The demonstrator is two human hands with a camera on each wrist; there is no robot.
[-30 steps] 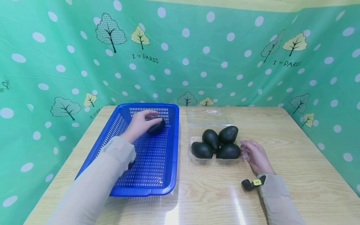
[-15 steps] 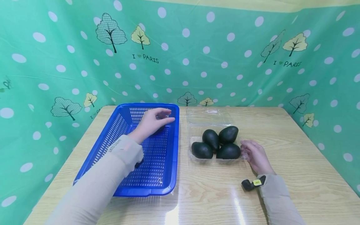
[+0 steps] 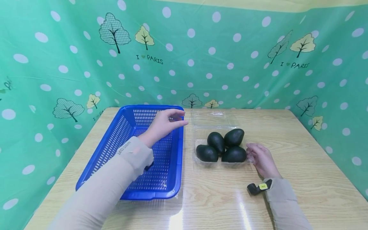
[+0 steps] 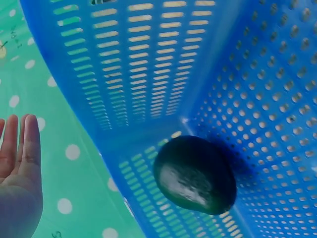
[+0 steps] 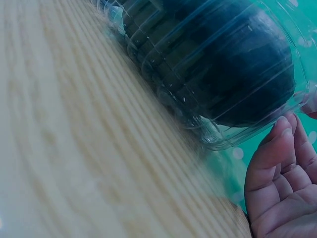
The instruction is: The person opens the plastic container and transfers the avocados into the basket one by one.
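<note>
My left hand (image 3: pixel 164 125) hovers over the right rim of the blue plastic basket (image 3: pixel 181 153), fingers relaxed and slightly bent, holding nothing. In the left wrist view one dark avocado (image 4: pixel 195 176) lies in a corner of the basket; the hand and sleeve hide it from the head view. To the right, a clear plastic clamshell box (image 3: pixel 198 135) holds several dark green avocados (image 3: pixel 207 153), set close together. At the box's right end, my right hand (image 3: pixel 262 161) pinches its edge between thumb and fingers (image 5: pixel 277 144), as the right wrist view shows.
The clamshell's hinged lid (image 3: pixel 214 118) lies folded back toward the rear edge of the wooden table (image 3: pixel 212 198). Behind the table hangs a green dotted curtain (image 3: pixel 201 76). A small black camera (image 3: pixel 254 189) is strapped to the right wrist.
My left hand let go of an avocado inside the basket, then moved right to the basket's rim. The right hand has stayed at the clamshell's edge.
</note>
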